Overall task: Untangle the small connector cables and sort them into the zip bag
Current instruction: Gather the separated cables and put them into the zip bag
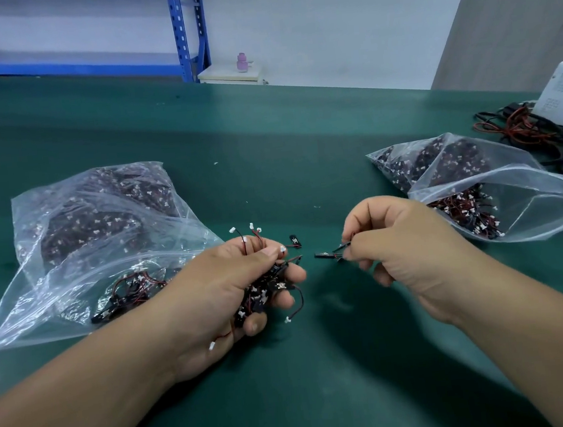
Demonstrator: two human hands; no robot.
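Cable clump [266, 285] clenched in left grip [225, 287], low over surface [302, 163], white plugs poking out. Right grip [396, 240] pinches single cable [328, 254], apart from clump. Step: one piece looks separated. Next: carry it right into open zip bag [548, 208], aim for mouth. Second bag [32, 282] lies left, touching wrist.

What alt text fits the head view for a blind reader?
The left hand grips a tangled clump of connector cables while the right hand pinches a cable, over a green table. The left zip bag and right zip bag hold more cables.
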